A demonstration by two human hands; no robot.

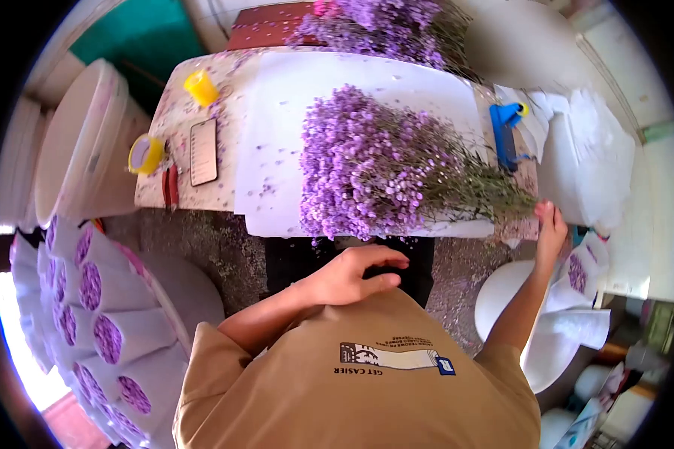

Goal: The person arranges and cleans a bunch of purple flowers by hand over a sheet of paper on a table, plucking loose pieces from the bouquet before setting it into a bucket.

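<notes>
A big bunch of small purple dried flowers (pixel 352 161) lies on a white paper sheet (pixel 273 90), blossoms to the left and green stems (pixel 494 187) to the right. At the stem ends, my right hand (pixel 550 221) is closed, fingers pinched around the tips at the table's right edge. My left hand (pixel 356 273) hovers before my shirt, below the blossoms. Its fingers are loosely curved, with the thumb apart and nothing held.
A phone (pixel 203 152), red-handled pliers (pixel 170 187), and yellow tape rolls (pixel 201 88) sit at the table's left. A blue tape dispenser (pixel 505 138) is at the right. More purple flowers (pixel 382 30) lie behind. Wrapped bouquets (pixel 108 337) fill a container at lower left.
</notes>
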